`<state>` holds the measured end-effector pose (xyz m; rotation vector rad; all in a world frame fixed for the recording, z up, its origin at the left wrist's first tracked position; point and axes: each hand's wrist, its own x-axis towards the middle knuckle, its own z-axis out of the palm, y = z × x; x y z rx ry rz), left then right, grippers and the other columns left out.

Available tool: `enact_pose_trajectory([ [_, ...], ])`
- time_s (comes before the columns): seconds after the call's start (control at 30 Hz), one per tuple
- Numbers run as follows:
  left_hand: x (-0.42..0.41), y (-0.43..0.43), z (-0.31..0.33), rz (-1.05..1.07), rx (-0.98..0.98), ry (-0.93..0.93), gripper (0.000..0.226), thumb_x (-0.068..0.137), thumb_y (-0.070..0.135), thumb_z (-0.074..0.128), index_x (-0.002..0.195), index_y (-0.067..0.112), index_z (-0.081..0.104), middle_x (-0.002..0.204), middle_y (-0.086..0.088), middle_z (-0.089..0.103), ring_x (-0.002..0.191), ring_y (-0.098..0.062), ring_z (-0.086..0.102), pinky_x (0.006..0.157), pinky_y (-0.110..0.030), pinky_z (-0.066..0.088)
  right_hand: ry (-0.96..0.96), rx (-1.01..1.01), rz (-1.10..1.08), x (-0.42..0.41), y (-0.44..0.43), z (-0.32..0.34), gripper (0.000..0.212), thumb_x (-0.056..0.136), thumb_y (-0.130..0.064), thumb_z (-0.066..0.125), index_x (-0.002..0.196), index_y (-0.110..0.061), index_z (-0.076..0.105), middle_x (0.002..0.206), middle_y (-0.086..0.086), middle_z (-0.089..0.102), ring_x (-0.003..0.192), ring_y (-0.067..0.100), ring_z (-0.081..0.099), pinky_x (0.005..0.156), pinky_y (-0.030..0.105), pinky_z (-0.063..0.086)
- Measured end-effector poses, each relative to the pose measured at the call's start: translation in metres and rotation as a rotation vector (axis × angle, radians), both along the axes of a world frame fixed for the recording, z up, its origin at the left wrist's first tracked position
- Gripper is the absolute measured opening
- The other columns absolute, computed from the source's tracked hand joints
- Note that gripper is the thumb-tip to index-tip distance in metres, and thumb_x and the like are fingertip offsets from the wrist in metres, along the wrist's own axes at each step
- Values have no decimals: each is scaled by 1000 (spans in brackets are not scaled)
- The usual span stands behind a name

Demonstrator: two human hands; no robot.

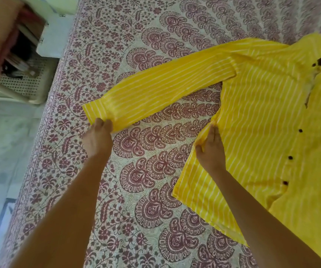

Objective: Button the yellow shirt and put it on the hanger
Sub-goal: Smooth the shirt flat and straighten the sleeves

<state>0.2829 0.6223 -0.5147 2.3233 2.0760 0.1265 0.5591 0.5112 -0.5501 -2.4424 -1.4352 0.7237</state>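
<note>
The yellow shirt (262, 113) with thin white stripes lies flat on the bed, front up, its dark buttons (290, 157) running down the placket at the right. One long sleeve (155, 89) stretches out to the left. My left hand (98, 136) pinches the lower edge of that sleeve near the cuff. My right hand (210, 149) grips the shirt's side seam below the armpit, thumb under the fabric edge. No hanger is in view.
The bed is covered by a white sheet with a maroon paisley print (146, 180). Its left edge runs diagonally, with pale floor (6, 142) beyond. A white perforated plastic stool or basket (26, 84) with items stands at the upper left.
</note>
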Motion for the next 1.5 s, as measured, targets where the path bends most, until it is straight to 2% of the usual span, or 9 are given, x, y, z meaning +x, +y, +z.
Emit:
enact_pose_trajectory([
  [0.07, -2, -5, -4, 97, -235, 27, 25, 83, -4, 56, 103, 10, 58, 102, -15, 57, 86, -30, 56, 59, -38, 46, -10, -49, 81, -6, -3, 0, 74, 91, -24, 50, 145, 0, 7, 155, 19, 7, 145, 29, 8, 117, 38, 17],
  [0.13, -5, -4, -1, 166, -339, 59, 34, 83, 0, 56, 115, 10, 54, 114, -14, 53, 105, -30, 53, 79, -45, 46, -27, -72, 169, -12, -7, -1, 70, 93, -28, 47, 146, -2, 10, 156, 18, 5, 145, 29, 6, 117, 39, 17],
  [0.27, 3, -11, 5, 176, -337, 107, 35, 83, 8, 54, 118, 10, 56, 117, -15, 57, 109, -33, 52, 90, -44, 40, -27, -117, 242, -19, -30, 2, 65, 94, -29, 44, 147, -10, 12, 157, 12, 0, 145, 26, 4, 117, 37, 12],
  [0.5, 54, -53, 13, 5, -312, -213, 38, 83, 11, 56, 121, 16, 58, 124, -10, 60, 114, -31, 55, 101, -49, 41, 23, -87, 187, 0, -77, 28, 59, 96, -30, 37, 147, -15, 11, 157, 6, 10, 145, 18, 8, 117, 33, 8],
  [0.67, 110, -80, 33, -100, -393, -338, 39, 85, 14, 57, 123, 18, 55, 128, -8, 57, 113, -32, 56, 96, -52, 45, 17, -19, 49, 33, -103, 51, 60, 86, -32, 36, 142, -9, 32, 148, 13, 35, 139, 25, 31, 112, 39, 26],
  [0.77, 151, -97, 47, -191, -374, -369, 38, 82, 11, 62, 119, 13, 59, 124, -10, 59, 116, -33, 55, 98, -48, 42, -31, 4, 7, 61, -122, 60, 53, 79, -32, 45, 124, -5, 55, 122, 15, 62, 112, 28, 61, 89, 42, 50],
  [0.83, 182, -109, 56, -231, -378, -387, 37, 81, 10, 63, 118, 13, 60, 122, -11, 60, 113, -34, 56, 94, -46, 44, -63, 28, -20, 83, -136, 71, 51, 76, -32, 47, 118, -6, 60, 115, 12, 66, 104, 26, 66, 81, 40, 54],
  [1.07, 329, -173, 93, -398, -369, -456, 37, 79, 8, 67, 115, 11, 62, 119, -11, 63, 107, -34, 60, 91, -47, 47, 1, 127, -212, 214, -209, 108, 58, 87, -32, 37, 139, -8, 37, 142, 10, 44, 133, 25, 40, 111, 40, 33],
  [1.5, 646, -309, 138, -742, -464, -323, 38, 86, 16, 61, 122, 7, 58, 130, -12, 56, 118, -31, 55, 96, -41, 44, -62, 134, -595, 517, -387, 136, 49, 95, -23, 43, 141, -9, 34, 143, 10, 41, 133, 25, 38, 111, 35, 30],
])
